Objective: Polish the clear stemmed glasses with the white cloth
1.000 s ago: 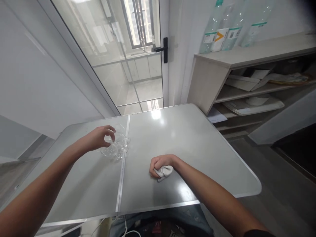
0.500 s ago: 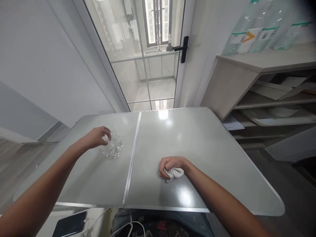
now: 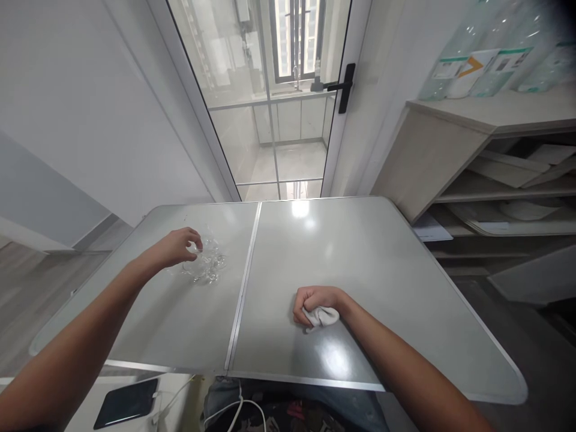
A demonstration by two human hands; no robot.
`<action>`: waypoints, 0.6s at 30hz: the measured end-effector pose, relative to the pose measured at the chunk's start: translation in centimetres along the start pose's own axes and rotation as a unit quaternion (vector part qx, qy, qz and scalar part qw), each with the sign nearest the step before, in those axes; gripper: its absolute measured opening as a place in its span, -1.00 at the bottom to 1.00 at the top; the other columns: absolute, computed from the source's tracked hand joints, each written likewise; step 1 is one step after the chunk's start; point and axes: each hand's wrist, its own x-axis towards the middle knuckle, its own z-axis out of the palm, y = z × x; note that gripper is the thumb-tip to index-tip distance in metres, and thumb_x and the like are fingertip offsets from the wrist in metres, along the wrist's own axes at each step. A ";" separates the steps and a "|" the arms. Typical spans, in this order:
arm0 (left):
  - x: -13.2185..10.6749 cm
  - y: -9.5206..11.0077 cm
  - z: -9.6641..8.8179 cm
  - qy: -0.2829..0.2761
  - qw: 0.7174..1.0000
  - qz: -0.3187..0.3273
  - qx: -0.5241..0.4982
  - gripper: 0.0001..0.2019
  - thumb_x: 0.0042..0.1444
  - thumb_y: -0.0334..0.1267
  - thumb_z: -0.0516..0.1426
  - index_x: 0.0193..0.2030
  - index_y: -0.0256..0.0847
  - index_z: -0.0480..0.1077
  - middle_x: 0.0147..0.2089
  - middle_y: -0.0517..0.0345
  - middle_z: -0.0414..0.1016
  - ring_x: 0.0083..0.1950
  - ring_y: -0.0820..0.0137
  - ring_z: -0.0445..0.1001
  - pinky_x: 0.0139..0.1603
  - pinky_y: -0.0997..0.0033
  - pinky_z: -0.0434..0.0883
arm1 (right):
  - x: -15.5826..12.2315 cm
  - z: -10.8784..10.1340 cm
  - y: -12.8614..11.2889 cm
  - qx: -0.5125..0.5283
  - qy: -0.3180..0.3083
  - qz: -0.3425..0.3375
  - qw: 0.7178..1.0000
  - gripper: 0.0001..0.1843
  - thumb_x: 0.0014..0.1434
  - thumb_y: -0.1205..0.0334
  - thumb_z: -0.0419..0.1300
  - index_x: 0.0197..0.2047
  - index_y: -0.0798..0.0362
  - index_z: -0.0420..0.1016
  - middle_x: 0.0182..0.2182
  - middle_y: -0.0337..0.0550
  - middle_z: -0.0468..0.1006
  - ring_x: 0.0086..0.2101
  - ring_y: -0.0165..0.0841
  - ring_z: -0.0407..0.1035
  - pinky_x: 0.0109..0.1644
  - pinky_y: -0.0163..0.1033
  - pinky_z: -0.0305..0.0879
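Observation:
On the left half of the table my left hand has its thumb and fingers curled at the edge of a clear, see-through object. Its outline looks lobed, like a scalloped dish, but it is blurred and I cannot tell its exact kind. It appears pinched between the fingertips. My right hand is closed in a fist around a crumpled white cloth, resting on the right half of the table. Part of the cloth bulges out below the fingers.
A metal seam divides the tabletop. A phone with a white cable lies below the near edge. A shelf unit with plastic bottles stands at right. Behind the table is a glass door.
The clear object looks more blurred and turned in my left hand's fingers. My right hand with the cloth has barely shifted. The whole view has swung slightly.

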 end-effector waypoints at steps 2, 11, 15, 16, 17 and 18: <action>0.0 0.1 0.1 -0.003 1.000 0.003 0.003 -0.73 -0.18 -0.14 0.21 -0.29 -0.08 0.59 0.12 0.06 0.50 -0.05 0.17 0.59 -0.06 0.31 0.46 | 0.0 0.0 0.0 0.000 0.002 0.001 1.000 -0.71 0.13 0.15 0.19 -0.46 0.22 0.51 -0.58 -0.13 0.43 -0.51 -0.36 0.27 -0.38 -0.25 0.19; 0.0 -0.3 0.7 0.028 0.999 0.018 0.030 -0.77 -0.14 -0.13 0.24 -0.29 -0.07 0.57 0.13 0.04 0.52 -0.03 0.14 0.56 0.01 0.22 0.46 | -0.1 0.1 0.0 -0.001 0.001 0.002 1.000 -0.73 0.13 0.16 0.19 -0.45 0.21 0.51 -0.58 -0.13 0.43 -0.52 -0.35 0.26 -0.40 -0.26 0.18; -0.3 -0.2 0.5 0.027 0.999 0.000 0.039 -0.67 -0.10 -0.12 0.22 -0.13 -0.06 0.55 0.18 0.02 0.48 -0.04 0.14 0.56 -0.05 0.22 0.45 | 0.0 0.1 0.0 -0.004 0.001 0.000 1.000 -0.72 0.14 0.16 0.19 -0.46 0.21 0.51 -0.58 -0.13 0.42 -0.52 -0.36 0.27 -0.39 -0.26 0.19; -0.4 -0.1 0.5 0.022 0.999 -0.007 0.042 -0.64 -0.09 -0.11 0.21 -0.09 -0.05 0.54 0.18 0.02 0.48 -0.06 0.14 0.57 -0.07 0.22 0.45 | 0.0 0.1 0.0 -0.006 -0.001 0.000 1.000 -0.71 0.14 0.15 0.19 -0.46 0.21 0.50 -0.58 -0.13 0.43 -0.52 -0.36 0.28 -0.38 -0.25 0.20; -0.6 -0.1 0.5 0.017 0.999 -0.011 0.045 -0.63 -0.08 -0.11 0.21 -0.07 -0.05 0.52 0.18 0.02 0.47 -0.07 0.15 0.57 -0.07 0.22 0.44 | 0.0 0.0 -0.1 -0.008 -0.003 0.000 1.000 -0.70 0.15 0.14 0.19 -0.46 0.22 0.51 -0.58 -0.12 0.43 -0.51 -0.35 0.28 -0.38 -0.25 0.21; -0.8 0.0 0.5 0.013 0.999 -0.013 0.044 -0.62 -0.07 -0.11 0.21 -0.05 -0.05 0.51 0.19 0.02 0.46 -0.08 0.15 0.57 -0.07 0.22 0.44 | 0.0 0.0 -0.1 -0.010 -0.004 0.001 1.000 -0.69 0.15 0.13 0.20 -0.46 0.22 0.51 -0.58 -0.12 0.44 -0.51 -0.35 0.29 -0.38 -0.25 0.22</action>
